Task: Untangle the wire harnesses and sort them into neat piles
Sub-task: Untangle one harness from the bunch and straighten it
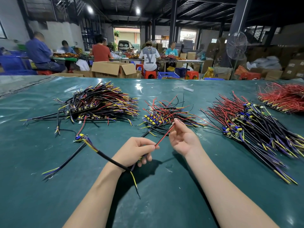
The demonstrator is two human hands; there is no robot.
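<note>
While the left hand (pixel 136 150) pinches one end of a red wire (pixel 165 134) between thumb and forefinger, its lower fingers curled round what looks like a small blue-and-yellow part, the right hand (pixel 182 139) nips the other end between thumb and forefinger tip with its remaining fingers loosely bent, so the wire runs taut between them just above the green mat (pixel 164 195). A black cable (pixel 107 157) lies across the left wrist and leads toward nine o'clock to a loose harness (pixel 82 137) on the mat; whether it belongs with the held wire I cannot tell. I judge the step in hand to be straightening one freed harness, with sorting well under way: a black-and-yellow pile (pixel 102 102) sits at ten o'clock, a small mixed pile (pixel 167 112) at twelve just beyond the hands, a long pile (pixel 251 122) at two, and an all-red pile (pixel 284 97) farther off at two. The next move probably calls for slipping the black cable off the wrist, then laying the piece on its matching pile, wires aligned. The only legible mark is a large pale "Y" on a seated person's shirt (pixel 148 58) at twelve; carton labels are too small to read.
</note>
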